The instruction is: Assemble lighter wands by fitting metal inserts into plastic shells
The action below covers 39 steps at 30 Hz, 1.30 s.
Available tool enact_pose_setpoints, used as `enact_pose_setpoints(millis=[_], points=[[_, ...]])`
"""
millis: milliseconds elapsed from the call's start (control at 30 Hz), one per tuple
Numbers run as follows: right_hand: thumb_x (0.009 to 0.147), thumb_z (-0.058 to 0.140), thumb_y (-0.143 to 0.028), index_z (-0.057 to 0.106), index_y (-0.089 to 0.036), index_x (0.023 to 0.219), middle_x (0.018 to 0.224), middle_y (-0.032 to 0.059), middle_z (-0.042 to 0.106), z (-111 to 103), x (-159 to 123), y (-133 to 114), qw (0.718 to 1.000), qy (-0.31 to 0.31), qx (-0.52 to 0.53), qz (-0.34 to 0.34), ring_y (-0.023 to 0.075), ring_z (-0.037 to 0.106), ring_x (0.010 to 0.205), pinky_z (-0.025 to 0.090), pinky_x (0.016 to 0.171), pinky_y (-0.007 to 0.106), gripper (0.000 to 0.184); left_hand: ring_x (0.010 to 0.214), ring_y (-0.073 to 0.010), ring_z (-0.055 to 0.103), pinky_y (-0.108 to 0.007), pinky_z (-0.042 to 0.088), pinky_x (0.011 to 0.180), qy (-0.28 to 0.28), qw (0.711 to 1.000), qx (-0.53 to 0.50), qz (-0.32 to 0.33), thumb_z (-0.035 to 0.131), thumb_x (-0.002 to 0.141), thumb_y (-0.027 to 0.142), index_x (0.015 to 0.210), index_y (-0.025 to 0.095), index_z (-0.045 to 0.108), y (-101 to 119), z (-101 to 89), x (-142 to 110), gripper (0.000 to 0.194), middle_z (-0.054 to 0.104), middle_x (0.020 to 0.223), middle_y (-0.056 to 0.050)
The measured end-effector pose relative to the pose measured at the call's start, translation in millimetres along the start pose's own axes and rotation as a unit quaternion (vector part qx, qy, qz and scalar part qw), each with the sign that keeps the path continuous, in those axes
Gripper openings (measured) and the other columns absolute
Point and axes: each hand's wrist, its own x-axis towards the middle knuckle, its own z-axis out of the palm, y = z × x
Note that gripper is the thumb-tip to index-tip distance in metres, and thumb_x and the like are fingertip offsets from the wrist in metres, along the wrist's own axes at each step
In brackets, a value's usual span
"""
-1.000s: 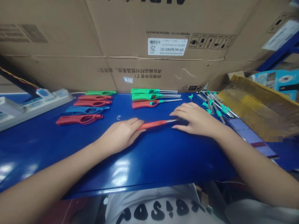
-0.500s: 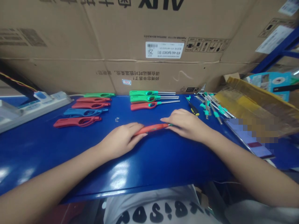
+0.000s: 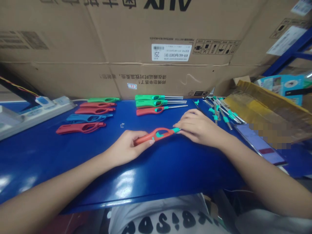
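A red gas lighter [image 3: 156, 135] with a teal trigger and collar is held above the blue table between both hands. My left hand [image 3: 128, 146] is closed round its handle, thumb along the near side. At the collar end, my right hand [image 3: 197, 126] is closed on the metal tube, most of which its fingers hide. Beyond them lie two green lighters [image 3: 147, 103] and a red lighter [image 3: 146, 111] with tubes fitted. Farther left are lighter bodies without tubes: a green one [image 3: 101, 99], a blue one [image 3: 79, 117] and several red ones [image 3: 73, 127].
Metal tubes with teal triggers [image 3: 216, 112] lie in a loose pile at the right, beside a phone [image 3: 260, 143] and a taped cardboard box [image 3: 265, 107]. Tiny metal pins [image 3: 122, 125] lie mid-table. A power strip [image 3: 36, 113] is at left; a large carton [image 3: 122, 42] stands behind.
The red lighter has rolled in my hands, so its trigger opening and teal collar now show. My right hand has shifted slightly and covers the screwdriver's handle.
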Motion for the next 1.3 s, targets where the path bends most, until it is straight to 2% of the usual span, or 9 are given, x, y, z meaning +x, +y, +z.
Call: enact_pose_setpoints(millis=[100, 200, 400, 467, 567, 700, 933, 1167, 1300], points=[[0.1, 0.055, -0.02, 0.071, -0.016, 0.109, 0.093, 0.0078, 0.078, 5, 0, -1, 0.999, 0.034, -0.017, -0.035, 0.0216, 0.065, 0.09, 0.045, 0.087, 0.04, 0.019, 0.057, -0.008, 0.036, -0.021, 0.027, 0.051, 0.019, 0.999, 0.045, 0.022, 0.062, 0.09, 0.046, 0.07, 0.014, 0.062, 2, 1.1, -2, 0.039, 0.042, 0.06, 0.004], [0.099, 0.055, -0.018, 0.071, -0.016, 0.106, 0.088, 0.0081, 0.077, 7, 1, -3, 0.996, 0.069, -0.033, -0.049, 0.0207, 0.064, 0.085, 0.046, 0.081, 0.038, 0.017, 0.047, -0.0063, 0.034, -0.019, 0.024, 0.043, -0.044, 0.991, -0.108, -0.07, 0.063, 0.089, 0.05, 0.081, 0.013, 0.068, 3, 0.4, -1, 0.038, 0.045, 0.058, 0.004], [0.098, 0.055, -0.018, 0.068, -0.02, 0.109, 0.09, 0.0073, 0.077, 6, 2, -5, 0.993, 0.099, -0.04, -0.043, 0.0206, 0.064, 0.083, 0.047, 0.075, 0.037, 0.017, 0.036, -0.0022, 0.007, -0.017, 0.005, 0.031, -0.191, 0.853, -0.419, -0.246, 0.055, 0.09, 0.04, 0.085, 0.013, 0.066, 0, -4.9, 4, 0.03, 0.03, 0.051, 0.008], [0.098, 0.054, -0.018, 0.068, -0.02, 0.109, 0.092, 0.0074, 0.077, 6, 2, -6, 0.995, 0.09, -0.035, -0.034, 0.0209, 0.064, 0.083, 0.048, 0.075, 0.037, 0.018, 0.036, -0.0026, 0.006, -0.017, 0.005, 0.03, -0.201, 0.843, -0.428, -0.256, 0.053, 0.091, 0.04, 0.084, 0.013, 0.065, 0, -4.2, 5, 0.03, 0.028, 0.05, 0.008], [0.099, 0.054, -0.02, 0.069, -0.017, 0.108, 0.093, 0.0089, 0.077, 6, 3, -6, 0.998, 0.058, -0.013, -0.031, 0.0218, 0.065, 0.085, 0.049, 0.079, 0.039, 0.017, 0.037, -0.0035, 0.015, -0.018, 0.01, 0.033, -0.148, 0.91, -0.331, -0.202, 0.057, 0.091, 0.046, 0.09, 0.013, 0.068, 0, -0.5, 4, 0.035, 0.037, 0.053, 0.006], [0.1, 0.055, -0.026, 0.069, -0.014, 0.111, 0.098, 0.0103, 0.077, 5, 3, -6, 0.999, -0.001, 0.035, -0.014, 0.0223, 0.067, 0.09, 0.048, 0.084, 0.039, 0.022, 0.053, -0.0082, 0.039, -0.02, 0.029, 0.048, -0.006, 0.999, -0.035, -0.027, 0.062, 0.091, 0.048, 0.082, 0.013, 0.067, 2, 3.3, -2, 0.036, 0.05, 0.061, 0.002], [0.102, 0.046, -0.02, 0.068, -0.013, 0.107, 0.089, 0.0109, 0.074, 13, 0, -11, 0.999, -0.003, 0.043, -0.03, 0.0204, 0.063, 0.082, 0.048, 0.077, 0.035, 0.023, 0.058, -0.0117, 0.05, -0.025, 0.038, 0.058, 0.052, 0.959, 0.208, 0.184, 0.052, 0.099, 0.033, 0.083, 0.016, 0.065, 0, 4.3, -11, 0.027, 0.059, 0.068, 0.0], [0.101, 0.049, -0.02, 0.069, -0.012, 0.103, 0.084, 0.0102, 0.071, 19, -1, -16, 0.996, 0.007, 0.093, -0.009, 0.0199, 0.059, 0.077, 0.049, 0.076, 0.034, 0.022, 0.061, -0.0147, 0.058, -0.026, 0.043, 0.058, 0.072, 0.926, 0.281, 0.243, 0.05, 0.101, 0.027, 0.1, 0.015, 0.065, -6, 9.1, -16, 0.02, 0.064, 0.073, -0.003], [0.101, 0.052, -0.025, 0.07, -0.016, 0.094, 0.078, 0.0074, 0.07, 23, 0, -13, 0.987, -0.03, 0.153, 0.031, 0.0189, 0.059, 0.074, 0.048, 0.074, 0.033, 0.021, 0.063, -0.017, 0.061, -0.028, 0.044, 0.057, 0.055, 0.91, 0.351, 0.215, 0.045, 0.103, 0.031, 0.105, 0.016, 0.064, -5, 11.6, -13, 0.025, 0.066, 0.079, -0.004]])
